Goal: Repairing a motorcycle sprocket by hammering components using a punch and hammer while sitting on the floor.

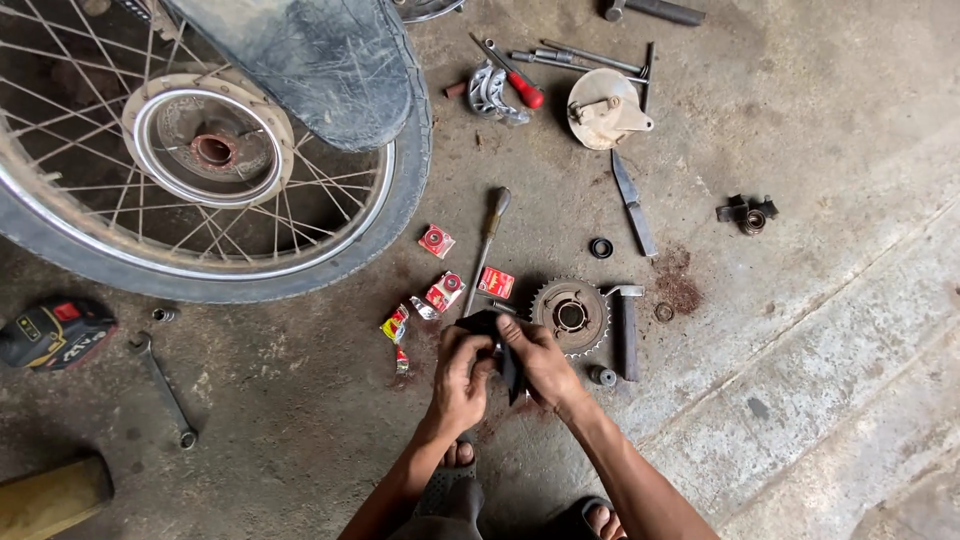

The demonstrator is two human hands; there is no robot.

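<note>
I crouch over the concrete floor and work with both hands close together. My left hand and my right hand are both closed around one small dark part; I think it is black rubber or a cloth around a metal piece, but my fingers hide most of it, so I cannot tell exactly. The grip of each hand is pressed on this part, fingers curled, thumbs on top.

Just beside my right hand lies the sprocket, flat on the floor, and next to it a hammer. In front of my hands are small red boxes and a long screwdriver. The wheel lies further away on my left, with its hub open upward.

I judge that I am preparing or cleaning this small part in the hands. The next move calls for a steady hold and a careful turn of the part between the fingers.
</note>
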